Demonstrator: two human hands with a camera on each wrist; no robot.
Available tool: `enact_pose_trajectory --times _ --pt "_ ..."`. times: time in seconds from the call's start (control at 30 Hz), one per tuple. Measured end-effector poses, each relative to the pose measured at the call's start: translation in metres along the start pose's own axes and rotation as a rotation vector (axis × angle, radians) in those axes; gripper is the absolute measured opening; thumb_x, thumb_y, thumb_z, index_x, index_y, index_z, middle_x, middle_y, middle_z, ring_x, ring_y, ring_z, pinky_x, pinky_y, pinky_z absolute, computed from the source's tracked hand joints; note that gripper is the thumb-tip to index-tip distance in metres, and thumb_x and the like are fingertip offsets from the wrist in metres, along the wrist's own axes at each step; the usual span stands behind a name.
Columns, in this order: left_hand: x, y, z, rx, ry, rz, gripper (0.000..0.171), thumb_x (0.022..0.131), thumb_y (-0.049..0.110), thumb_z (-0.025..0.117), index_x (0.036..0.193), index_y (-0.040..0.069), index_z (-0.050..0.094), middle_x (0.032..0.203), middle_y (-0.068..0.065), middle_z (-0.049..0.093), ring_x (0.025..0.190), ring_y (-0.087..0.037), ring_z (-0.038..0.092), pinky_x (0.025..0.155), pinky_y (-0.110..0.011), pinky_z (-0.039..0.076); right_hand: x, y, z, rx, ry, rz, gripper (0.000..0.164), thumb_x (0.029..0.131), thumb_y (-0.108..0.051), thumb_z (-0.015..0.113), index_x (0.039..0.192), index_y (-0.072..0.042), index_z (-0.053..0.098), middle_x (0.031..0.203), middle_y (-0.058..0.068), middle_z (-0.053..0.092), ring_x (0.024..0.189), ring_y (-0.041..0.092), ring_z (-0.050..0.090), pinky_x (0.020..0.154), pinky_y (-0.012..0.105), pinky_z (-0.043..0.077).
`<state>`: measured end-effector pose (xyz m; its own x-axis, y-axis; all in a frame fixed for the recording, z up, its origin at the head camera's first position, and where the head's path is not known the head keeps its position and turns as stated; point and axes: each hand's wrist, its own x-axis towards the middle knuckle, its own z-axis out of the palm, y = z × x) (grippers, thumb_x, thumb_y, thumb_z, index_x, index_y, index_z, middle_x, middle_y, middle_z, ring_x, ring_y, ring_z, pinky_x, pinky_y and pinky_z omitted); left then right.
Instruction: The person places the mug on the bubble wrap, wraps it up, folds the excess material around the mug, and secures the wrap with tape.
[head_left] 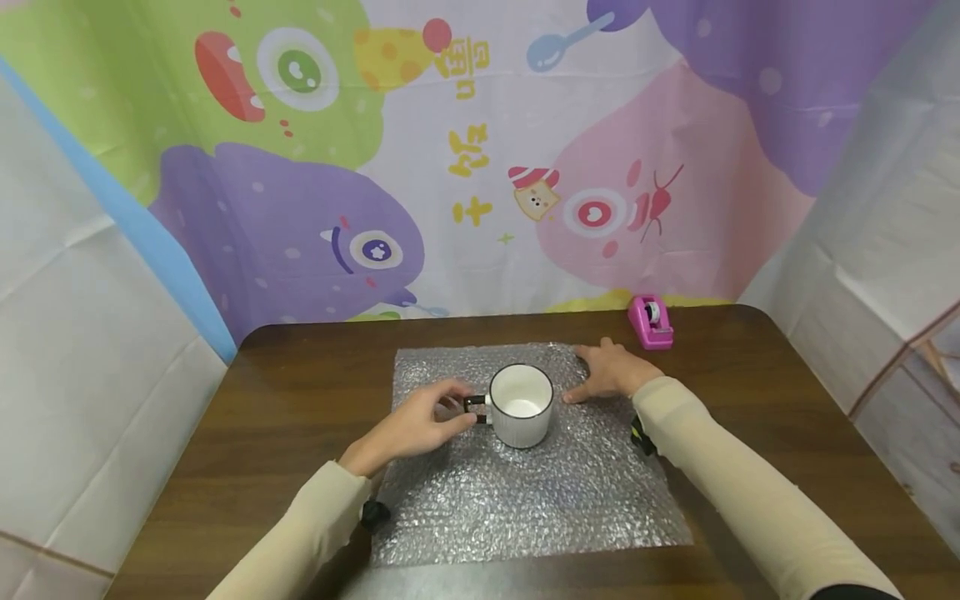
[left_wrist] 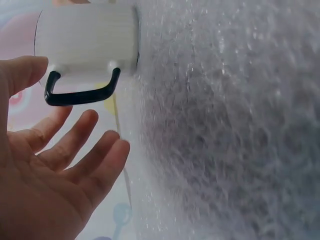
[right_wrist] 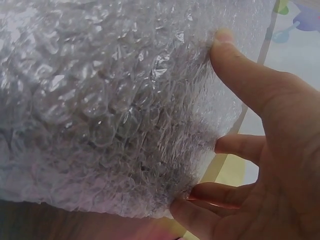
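White mug with a black rim is standing upright around the middle of a bubble wrap sheet, black handle pointing left. Left grip is spread loosely at that handle, thumb right up by it; can't really tell if it's touching. Right grip is spread too, fingertips at the sheet's far right corner. Plenty of flat wrap runs from the mug to the near edge, and table shows past both sides. Pink tape dispenser sits just beyond the right grip.
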<state>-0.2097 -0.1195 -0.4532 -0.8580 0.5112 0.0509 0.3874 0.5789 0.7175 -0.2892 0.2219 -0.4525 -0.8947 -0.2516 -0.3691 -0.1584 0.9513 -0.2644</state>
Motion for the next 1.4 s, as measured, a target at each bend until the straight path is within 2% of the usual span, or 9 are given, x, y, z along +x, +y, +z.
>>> enact_pose_trajectory --times 0.1,0.27,0.63,0.8,0.93,1.07,1.23,1.4 --pt "-0.001 -0.003 -0.004 0.021 0.014 0.021 0.044 0.098 0.032 0.068 0.132 0.005 0.062 0.128 -0.011 0.067 0.117 -0.033 0.064 0.098 -0.051 0.056 0.001 0.000 0.000 -0.004 -0.005 0.000 0.103 0.082 -0.061 0.079 0.159 -0.007 0.037 0.154 0.037 0.033 0.143 0.057 0.034 0.111 0.074 0.036" --pt "-0.001 -0.006 -0.010 0.048 0.044 0.008 0.049 0.099 0.034 0.067 0.138 0.004 0.059 0.137 -0.013 0.064 0.128 -0.037 0.059 0.107 -0.057 0.049 0.002 0.000 -0.002 -0.012 -0.015 0.006 0.104 0.082 -0.061 0.079 0.159 -0.006 0.036 0.154 0.037 0.032 0.143 0.057 0.034 0.112 0.073 0.036" --pt "0.000 -0.012 -0.024 0.136 0.085 -0.058 0.062 0.102 0.044 0.060 0.149 0.006 0.049 0.153 -0.018 0.052 0.140 -0.043 0.050 0.113 -0.061 0.043 0.005 -0.001 -0.001 -0.016 -0.011 -0.001 0.104 0.081 -0.061 0.079 0.159 -0.006 0.036 0.152 0.036 0.035 0.143 0.056 0.034 0.112 0.073 0.035" --pt "0.006 -0.006 -0.040 0.165 0.102 -0.072 0.068 0.101 0.048 0.059 0.153 0.007 0.044 0.159 -0.018 0.043 0.149 -0.042 0.039 0.119 -0.064 0.034 0.004 -0.001 -0.001 -0.019 -0.007 -0.005 0.104 0.081 -0.061 0.080 0.159 -0.006 0.036 0.152 0.035 0.035 0.143 0.055 0.034 0.112 0.073 0.036" --pt "0.010 -0.006 -0.050 0.215 0.074 -0.064 0.074 0.100 0.050 0.059 0.158 0.010 0.037 0.166 -0.019 0.030 0.155 -0.042 0.025 0.121 -0.067 0.027 0.003 -0.001 -0.002 -0.022 -0.008 -0.006 0.104 0.081 -0.061 0.079 0.158 -0.005 0.036 0.152 0.037 0.034 0.143 0.056 0.034 0.112 0.073 0.036" --pt "0.013 -0.010 -0.057 0.274 0.059 -0.060 0.082 0.097 0.054 0.063 0.160 0.010 0.034 0.168 -0.019 0.025 0.158 -0.041 0.017 0.122 -0.067 0.025 0.003 -0.001 -0.002 -0.027 -0.008 -0.008 0.104 0.082 -0.061 0.079 0.158 -0.005 0.036 0.153 0.037 0.033 0.143 0.056 0.034 0.112 0.072 0.036" --pt "0.017 -0.015 -0.062 0.330 0.067 -0.082 0.090 0.093 0.062 0.063 0.161 0.011 0.032 0.168 -0.018 0.026 0.157 -0.040 0.018 0.122 -0.065 0.028 0.002 0.000 -0.002 -0.026 -0.001 -0.011 0.104 0.082 -0.061 0.079 0.159 -0.006 0.035 0.151 0.037 0.035 0.143 0.057 0.034 0.110 0.073 0.037" --pt "0.025 -0.019 -0.068 0.348 0.063 -0.093 0.090 0.094 0.063 0.060 0.162 0.012 0.030 0.168 -0.018 0.026 0.157 -0.041 0.018 0.121 -0.067 0.028 0.001 0.001 0.000 -0.010 -0.005 -0.004 0.105 0.082 -0.061 0.079 0.160 -0.007 0.034 0.153 0.037 0.033 0.144 0.057 0.032 0.111 0.074 0.035"
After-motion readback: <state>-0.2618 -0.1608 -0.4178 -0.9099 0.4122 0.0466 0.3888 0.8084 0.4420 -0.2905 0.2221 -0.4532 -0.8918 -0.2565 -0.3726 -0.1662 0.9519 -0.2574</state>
